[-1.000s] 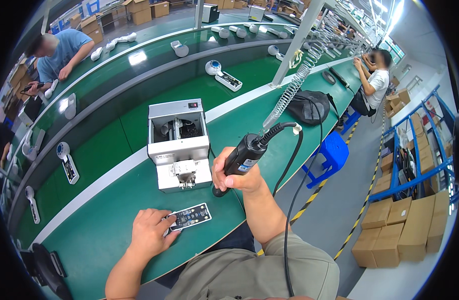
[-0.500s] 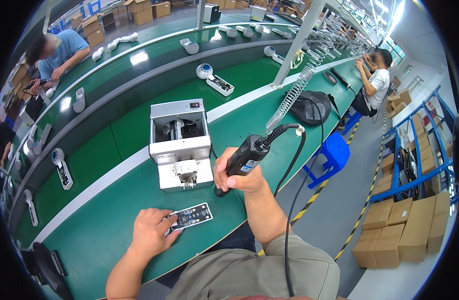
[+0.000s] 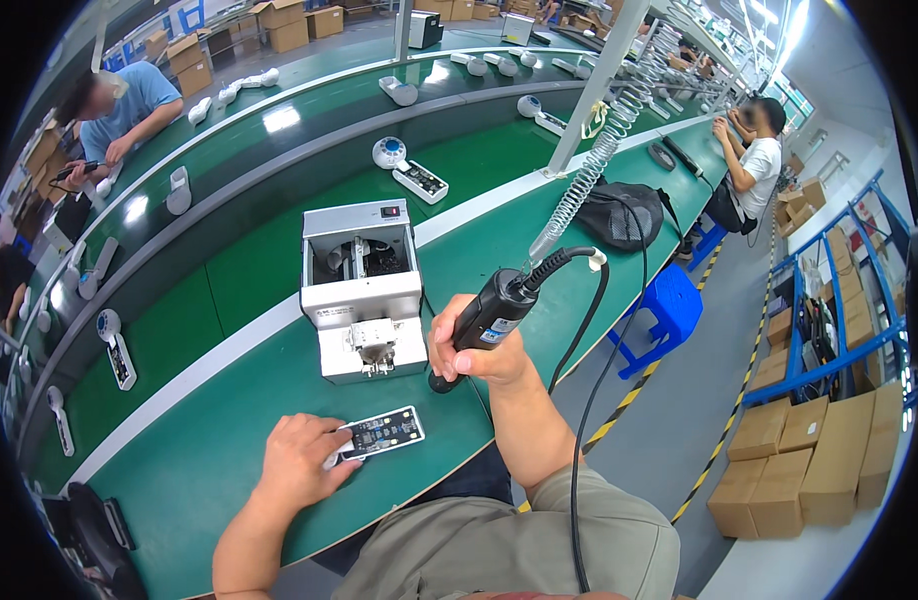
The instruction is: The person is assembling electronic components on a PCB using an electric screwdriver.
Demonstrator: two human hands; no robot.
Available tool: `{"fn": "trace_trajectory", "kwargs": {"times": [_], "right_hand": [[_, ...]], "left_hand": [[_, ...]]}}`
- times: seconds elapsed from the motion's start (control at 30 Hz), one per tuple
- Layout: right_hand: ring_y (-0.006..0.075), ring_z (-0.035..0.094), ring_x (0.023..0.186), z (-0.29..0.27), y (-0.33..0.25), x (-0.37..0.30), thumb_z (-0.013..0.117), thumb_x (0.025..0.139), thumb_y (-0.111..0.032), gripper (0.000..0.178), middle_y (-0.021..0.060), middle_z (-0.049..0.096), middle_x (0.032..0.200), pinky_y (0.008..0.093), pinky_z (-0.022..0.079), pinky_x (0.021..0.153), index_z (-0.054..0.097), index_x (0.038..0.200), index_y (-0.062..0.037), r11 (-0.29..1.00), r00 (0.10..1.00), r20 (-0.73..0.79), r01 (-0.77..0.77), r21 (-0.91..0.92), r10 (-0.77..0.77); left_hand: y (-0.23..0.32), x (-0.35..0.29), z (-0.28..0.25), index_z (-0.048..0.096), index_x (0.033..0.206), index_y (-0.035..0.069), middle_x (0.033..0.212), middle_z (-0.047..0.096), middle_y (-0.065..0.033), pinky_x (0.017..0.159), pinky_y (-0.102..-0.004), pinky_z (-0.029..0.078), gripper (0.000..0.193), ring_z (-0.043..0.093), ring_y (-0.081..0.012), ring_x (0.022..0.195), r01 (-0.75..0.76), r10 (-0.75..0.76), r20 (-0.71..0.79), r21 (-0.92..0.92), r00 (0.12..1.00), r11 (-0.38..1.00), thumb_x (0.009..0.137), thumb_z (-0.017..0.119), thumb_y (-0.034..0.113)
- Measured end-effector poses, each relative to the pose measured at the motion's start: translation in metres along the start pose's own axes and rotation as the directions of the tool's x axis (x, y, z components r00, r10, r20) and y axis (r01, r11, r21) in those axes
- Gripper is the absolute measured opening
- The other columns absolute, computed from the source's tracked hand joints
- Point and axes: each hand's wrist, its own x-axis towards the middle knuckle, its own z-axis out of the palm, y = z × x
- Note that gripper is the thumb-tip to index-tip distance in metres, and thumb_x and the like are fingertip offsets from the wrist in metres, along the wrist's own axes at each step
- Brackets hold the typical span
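Note:
My right hand (image 3: 479, 345) is wrapped round a black electric screwdriver (image 3: 496, 310), which hangs from a coiled spring (image 3: 594, 165) and has a black cable at its top. Its tip points down toward the table, to the left. On the green table lies a white handheld device housing (image 3: 420, 437) with an exposed dark circuit board (image 3: 382, 430). My left hand (image 3: 301, 455) grips the left end of that housing, thumb at its near edge and fingers over the top; the fingers hide this end. Just beyond stands a white screw feeder (image 3: 362, 310) with an open top bin.
A conveyor (image 3: 249, 270) past the feeder carries white devices (image 3: 421, 181). A black mesh bag (image 3: 624, 215) lies to the right, above a blue stool (image 3: 664, 310). Co-workers sit at far left and right. Cartons (image 3: 759, 490) stand by a blue rack.
Devices on the near conveyor lane have shifted left, and those on the far lane have moved right. My hands, the screwdriver and the housing stay almost where they were.

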Motion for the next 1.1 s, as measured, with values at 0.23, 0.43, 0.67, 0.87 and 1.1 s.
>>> {"fn": "trace_trajectory", "kwargs": {"times": [0.23,0.43,0.67,0.87,1.1], "right_hand": [[0.0175,0.056,0.052,0.005,-0.008,0.003,0.073,0.072,-0.001,0.032,0.0095,0.057,0.063,0.0283,0.048,0.052,0.058,0.100,0.0012,0.999,0.999,-0.002,-0.036,0.038,0.036],[0.0175,0.056,0.052,0.007,-0.010,0.002,0.072,0.072,0.002,0.032,0.0098,0.058,0.064,0.0280,0.048,0.052,0.058,0.101,0.0018,0.995,0.998,0.013,-0.060,0.079,0.059],[0.0165,0.055,0.052,0.016,-0.022,-0.002,0.073,0.071,0.004,0.033,0.0096,0.058,0.066,0.0269,0.047,0.051,0.058,0.101,0.0017,0.997,0.998,-0.013,-0.065,0.052,0.065],[0.0141,0.055,0.057,0.019,-0.025,-0.005,0.073,0.068,0.007,0.035,0.0089,0.060,0.072,0.0245,0.045,0.053,0.060,0.100,0.0013,0.992,0.993,-0.012,-0.117,0.040,0.117],[0.0118,0.054,0.063,0.017,-0.025,-0.009,0.074,0.067,0.010,0.035,0.0072,0.062,0.080,0.0224,0.044,0.057,0.062,0.099,0.0009,0.991,0.993,-0.013,-0.114,0.073,0.116]], "left_hand": [[-0.060,-0.003,-0.067,0.063,0.115,0.002,0.109,0.064,-0.0131,0.083,-0.0364,0.047,0.047,0.059,-0.0279,0.092,0.276,-0.262,-0.503,-0.047,0.824,0.960,0.074,0.076,0.022],[-0.154,0.029,-0.092,0.059,0.122,0.005,0.119,0.061,-0.0104,0.097,-0.0390,0.040,0.047,0.056,-0.0295,0.108,0.358,-0.118,-0.530,0.376,0.840,0.855,0.076,0.070,0.009],[-0.208,0.040,-0.082,0.057,0.122,0.007,0.123,0.060,-0.0105,0.099,-0.0406,0.039,0.048,0.054,-0.0311,0.114,0.407,-0.392,-0.137,0.484,0.909,0.775,0.076,0.069,0.011],[-0.203,0.083,-0.079,0.055,0.124,0.009,0.123,0.060,-0.0091,0.099,-0.0420,0.039,0.053,0.054,-0.0306,0.114,0.574,-0.559,-0.209,0.524,0.803,0.629,0.073,0.071,0.014],[-0.154,0.215,-0.042,0.053,0.126,0.012,0.130,0.056,-0.0084,0.097,-0.0415,0.040,0.041,0.052,-0.0283,0.119,0.292,-0.352,0.009,0.541,0.936,0.789,0.087,0.054,0.026]]}}
